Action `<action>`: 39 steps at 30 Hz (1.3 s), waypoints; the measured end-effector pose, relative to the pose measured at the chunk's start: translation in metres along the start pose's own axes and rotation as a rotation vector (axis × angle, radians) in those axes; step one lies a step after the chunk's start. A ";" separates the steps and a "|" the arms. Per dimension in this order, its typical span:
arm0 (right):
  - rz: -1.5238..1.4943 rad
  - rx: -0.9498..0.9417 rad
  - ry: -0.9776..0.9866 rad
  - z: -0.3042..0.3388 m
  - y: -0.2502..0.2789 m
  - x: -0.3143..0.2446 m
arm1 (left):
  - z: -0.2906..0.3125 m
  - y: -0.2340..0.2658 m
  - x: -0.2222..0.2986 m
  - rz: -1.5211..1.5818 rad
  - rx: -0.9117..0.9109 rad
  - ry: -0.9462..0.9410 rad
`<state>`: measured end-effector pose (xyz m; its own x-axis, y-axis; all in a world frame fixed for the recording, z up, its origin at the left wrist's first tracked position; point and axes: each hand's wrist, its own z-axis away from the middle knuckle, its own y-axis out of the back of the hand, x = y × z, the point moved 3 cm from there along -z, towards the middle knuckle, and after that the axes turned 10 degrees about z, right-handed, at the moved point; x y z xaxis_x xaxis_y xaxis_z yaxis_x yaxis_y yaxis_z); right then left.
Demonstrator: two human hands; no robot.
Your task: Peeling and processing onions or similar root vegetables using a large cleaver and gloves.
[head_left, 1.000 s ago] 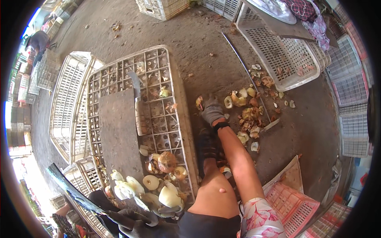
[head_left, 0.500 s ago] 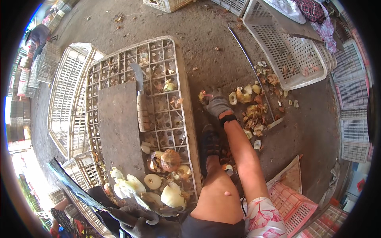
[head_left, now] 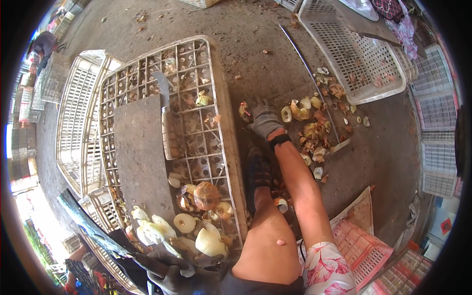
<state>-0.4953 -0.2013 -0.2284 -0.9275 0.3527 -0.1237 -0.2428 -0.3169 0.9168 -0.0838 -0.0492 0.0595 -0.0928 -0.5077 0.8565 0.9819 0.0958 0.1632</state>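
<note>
My right hand (head_left: 265, 120), in a grey glove with a black wristband, reaches down to the ground right of the upturned crate. Its fingers are spread and hold nothing I can see. A cut onion piece (head_left: 245, 112) with a pinkish bit lies just left of them; onion scraps (head_left: 300, 109) lie to their right. My left hand (head_left: 172, 274), in a dark glove, is low at the picture's edge by my lap; its grip is unclear. Near it are a peeled white onion (head_left: 211, 241) and a brown-skinned onion (head_left: 206, 195). A curved knife (head_left: 169, 132) with a wooden handle rests on the crate.
The upturned crate (head_left: 225, 147) bears a flat brown board (head_left: 140, 147). White crates (head_left: 78, 123) stand left, a pale open crate (head_left: 364, 64) far right, a pink crate (head_left: 359, 255) near right. A long thin metal rod (head_left: 305, 59) lies across the scraps' area. A person (head_left: 44, 44) bends at far left.
The whole view has shifted slightly, so things sit a little higher and further left. My right hand's fingers now look more spread and apart from the onion piece.
</note>
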 end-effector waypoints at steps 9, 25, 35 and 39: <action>-0.266 0.339 -0.089 0.122 0.010 0.037 | 0.016 0.026 -0.002 0.091 -0.027 -0.026; -0.916 0.739 0.222 0.516 0.304 -0.154 | 0.085 0.078 0.020 0.278 -0.426 -0.318; -0.788 0.271 0.550 0.473 0.181 -0.308 | 0.088 0.097 0.003 0.215 -0.646 -0.616; -1.033 0.396 0.581 0.452 0.185 -0.301 | 0.082 0.086 0.008 0.370 -0.778 -0.316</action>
<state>-0.1329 0.0319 0.1499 -0.3667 -0.1945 -0.9098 -0.9230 0.1987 0.3296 -0.0131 0.0257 0.1203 0.3215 -0.2911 0.9011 0.7817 -0.4554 -0.4260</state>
